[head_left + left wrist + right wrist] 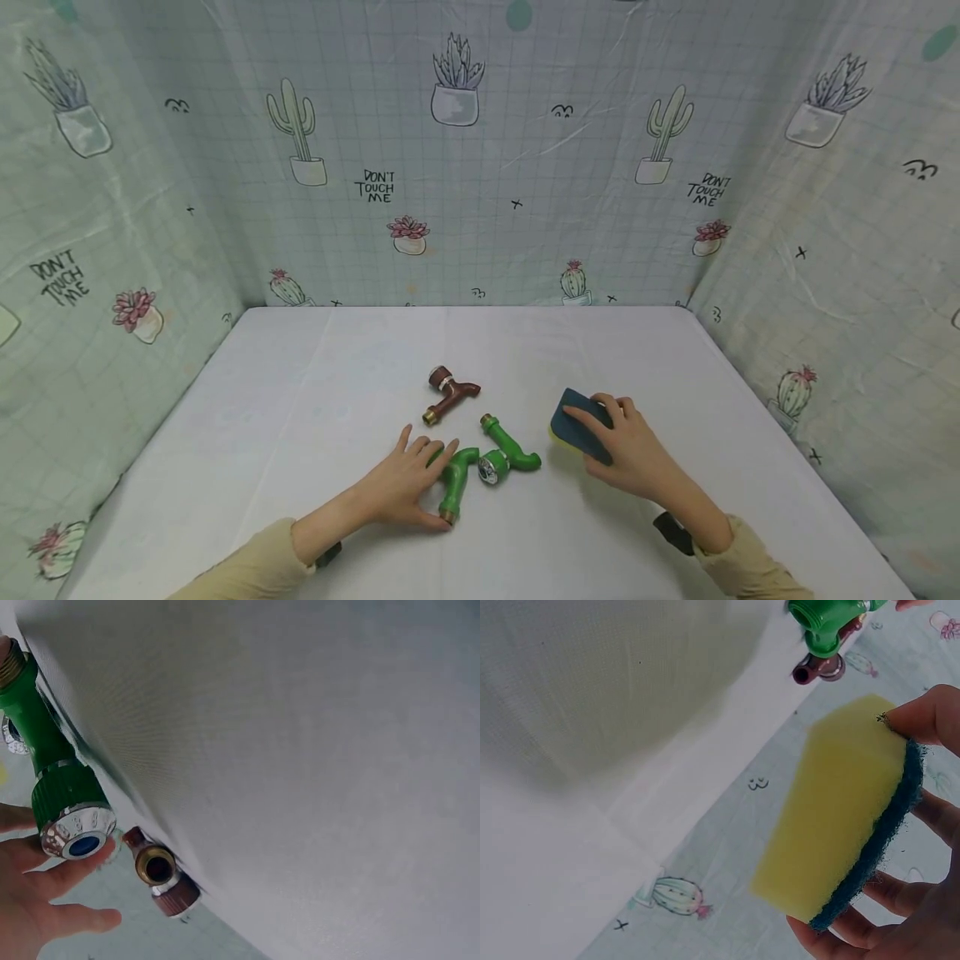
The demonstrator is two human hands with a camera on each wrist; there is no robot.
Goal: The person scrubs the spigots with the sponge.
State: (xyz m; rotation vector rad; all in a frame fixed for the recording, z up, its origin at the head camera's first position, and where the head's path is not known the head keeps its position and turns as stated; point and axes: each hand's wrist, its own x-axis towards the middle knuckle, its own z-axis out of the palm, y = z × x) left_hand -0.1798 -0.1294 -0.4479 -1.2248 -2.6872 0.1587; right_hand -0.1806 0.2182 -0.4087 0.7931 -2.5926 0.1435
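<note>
My left hand (408, 483) spans a green faucet (459, 477), thumb at its brass threaded end and fingers by its knob. In the left wrist view that faucet (45, 742) shows a chrome cap with a blue centre beside the fingers. My right hand (630, 446) grips a sponge (581, 425), dark scouring side up in the head view. The right wrist view shows the sponge's yellow foam (832, 810) between thumb and fingers. Between the hands lies a second green faucet (510, 450) with a chrome-capped knob. Beyond the left hand is a brown faucet (450, 393).
Everything lies on a white-covered table (337, 358). Patterned cloth (480, 167) with cactus prints hangs along the table's back and both sides. The second green faucet sits close to the right of the left-hand one.
</note>
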